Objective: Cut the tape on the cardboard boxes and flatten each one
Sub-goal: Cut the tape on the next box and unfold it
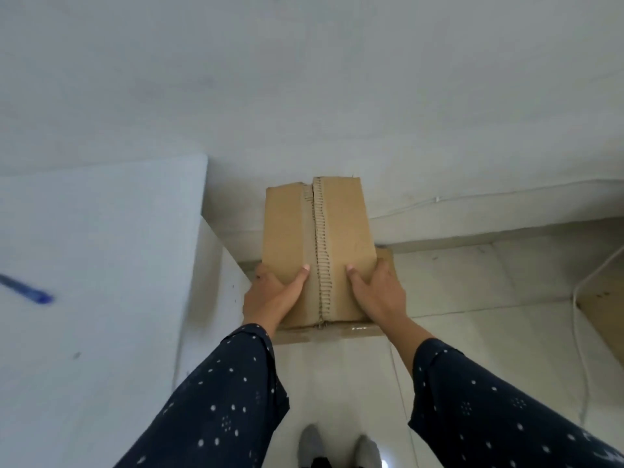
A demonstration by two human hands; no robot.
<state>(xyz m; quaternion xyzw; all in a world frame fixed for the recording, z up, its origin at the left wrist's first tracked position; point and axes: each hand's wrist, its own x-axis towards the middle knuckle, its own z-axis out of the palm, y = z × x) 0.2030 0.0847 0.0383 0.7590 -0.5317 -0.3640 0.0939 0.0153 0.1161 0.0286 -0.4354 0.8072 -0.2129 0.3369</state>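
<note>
**Between table corner and wall: two hands on a closed box**

Beside the corner of the white table (101, 248), close against the pale wall (304, 96), a cardboard box (341, 231) is held lengthwise away from the person. Its top flaps meet along a ragged central seam showing bare corrugation. The left hand (270, 295) grips the near left edge, thumb (300, 282) flat on top and fingers curled down the side. The right hand (381, 292) mirrors it on the near right edge, thumb (356, 278) on top.

Under the box lies a second cardboard piece (324, 334), jutting out at the near edge and at the right, with a glossy strip of tape (361, 328) along its front. Whether the box rests on it cannot be told. A blurred blue pen (30, 292) lies on the table, well to the left. On the tiled floor (456, 282) to the right, more cardboard (604, 309) shows at the frame edge, with a white cable (577, 319) running beside it. Dotted navy sleeves (219, 400) fill the foreground, above grey-clad feet (310, 444).
</note>
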